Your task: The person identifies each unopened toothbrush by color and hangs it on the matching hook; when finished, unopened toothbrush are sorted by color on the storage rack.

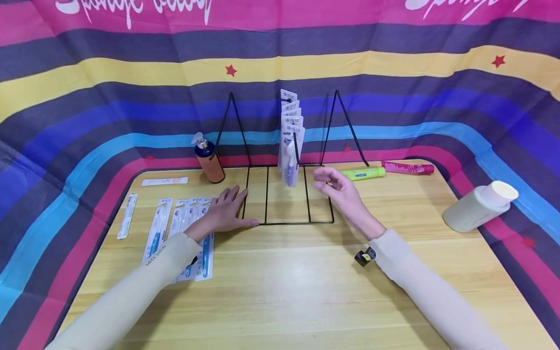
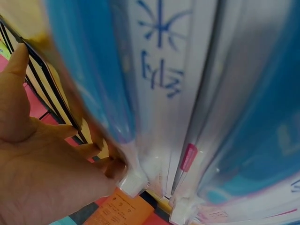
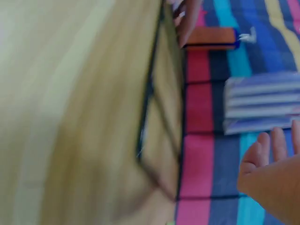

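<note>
A black wire rack (image 1: 288, 223) stands at the back of the table. From its middle hook hangs a row of several packaged toothbrushes (image 1: 290, 146), the front one purple. My left hand (image 1: 225, 211), fingers spread, reaches the rack's left side and grips nothing. Under and beside that forearm lie several blue toothbrush packs (image 1: 205, 257); they loom close in the left wrist view (image 2: 161, 70). Near the rack's right side is my right hand (image 1: 343, 194), its fingers loosely bent around nothing. In the right wrist view this hand (image 3: 274, 173) appears just below the hanging packs (image 3: 258, 103).
An orange pump bottle (image 1: 211, 163) stands behind the left hand. Two flat packs (image 1: 164, 181) lie toward the left edge. Behind the right hand are a green tube (image 1: 363, 174) and a magenta tube (image 1: 409, 168). A pale capped bottle (image 1: 474, 209) is far right.
</note>
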`<state>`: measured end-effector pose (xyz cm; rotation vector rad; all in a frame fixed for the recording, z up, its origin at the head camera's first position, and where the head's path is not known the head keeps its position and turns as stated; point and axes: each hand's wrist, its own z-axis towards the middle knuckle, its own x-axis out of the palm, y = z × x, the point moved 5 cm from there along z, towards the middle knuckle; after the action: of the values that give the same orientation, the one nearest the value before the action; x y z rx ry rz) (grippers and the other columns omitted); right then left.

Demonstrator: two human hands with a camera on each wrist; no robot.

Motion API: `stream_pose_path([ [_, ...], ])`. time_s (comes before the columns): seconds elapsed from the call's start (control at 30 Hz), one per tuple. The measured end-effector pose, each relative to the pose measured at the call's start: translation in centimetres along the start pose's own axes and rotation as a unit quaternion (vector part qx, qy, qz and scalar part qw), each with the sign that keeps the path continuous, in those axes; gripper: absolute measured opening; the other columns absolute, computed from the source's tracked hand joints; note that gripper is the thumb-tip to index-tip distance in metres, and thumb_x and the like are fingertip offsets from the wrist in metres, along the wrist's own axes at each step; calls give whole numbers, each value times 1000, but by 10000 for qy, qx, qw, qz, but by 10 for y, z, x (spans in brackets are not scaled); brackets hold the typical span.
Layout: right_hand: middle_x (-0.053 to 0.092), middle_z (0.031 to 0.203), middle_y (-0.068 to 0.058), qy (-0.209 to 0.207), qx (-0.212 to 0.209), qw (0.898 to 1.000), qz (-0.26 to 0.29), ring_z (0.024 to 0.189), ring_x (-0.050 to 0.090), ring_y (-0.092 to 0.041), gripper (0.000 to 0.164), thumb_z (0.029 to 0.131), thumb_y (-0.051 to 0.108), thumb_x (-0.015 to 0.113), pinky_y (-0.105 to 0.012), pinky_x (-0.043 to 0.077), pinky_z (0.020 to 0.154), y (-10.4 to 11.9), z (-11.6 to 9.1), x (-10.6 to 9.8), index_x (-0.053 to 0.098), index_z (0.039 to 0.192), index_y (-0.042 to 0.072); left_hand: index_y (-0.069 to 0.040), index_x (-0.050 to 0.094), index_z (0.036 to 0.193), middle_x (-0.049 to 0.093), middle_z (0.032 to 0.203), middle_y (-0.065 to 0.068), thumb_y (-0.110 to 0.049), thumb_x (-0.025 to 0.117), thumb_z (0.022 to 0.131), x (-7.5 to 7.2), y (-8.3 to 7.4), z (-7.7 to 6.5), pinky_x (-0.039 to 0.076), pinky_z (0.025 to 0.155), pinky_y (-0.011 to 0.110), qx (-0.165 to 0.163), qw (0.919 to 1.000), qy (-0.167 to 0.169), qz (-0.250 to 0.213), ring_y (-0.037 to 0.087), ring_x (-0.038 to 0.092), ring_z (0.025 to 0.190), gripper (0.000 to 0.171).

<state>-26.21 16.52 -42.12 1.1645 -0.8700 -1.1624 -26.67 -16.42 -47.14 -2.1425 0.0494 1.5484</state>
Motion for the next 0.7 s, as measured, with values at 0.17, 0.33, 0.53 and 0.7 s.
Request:
stream_pose_path([
  [0.17,36,171,-18,784,858,9869,-1115,156,34,-41,69,110,32,67,-65,28,124,-22,-13,-17,38,167,8,-5,21,174,8,179,27,-72,69,96,-1,-1,-3,10,122,79,25,9999,8,-131,53,6,162,114],
  [0.33,1,182,-18,1819,1502,9450,-2267,164,2,-46,100,108,59,60,-80,7,120,-43,-28,-21,4,177,14,-3,20,174,6,179,28,-73,69,96,-4,-3,-10,5,122,79,5,9988,93,-474,54,2,162,116],
  [0.53,0,180,-24,2065,1394,8944,-3716,165,-1,-44,114,101,74,58,-78,0,122,-53,-28,-25,4,175,5,-2,22,173,15,177,30,-64,71,99,-10,-4,-25,11,124,76,148,9968,-257,-744,52,10,162,108],
  [0.7,1,181,-21,2190,1315,8743,-4127,165,-6,-42,115,101,74,59,-79,-3,121,-51,-25,-30,5,175,4,-1,27,171,24,175,29,-51,72,104,-25,2,-53,19,124,72,234,9892,-1046,-998,51,19,160,95],
])
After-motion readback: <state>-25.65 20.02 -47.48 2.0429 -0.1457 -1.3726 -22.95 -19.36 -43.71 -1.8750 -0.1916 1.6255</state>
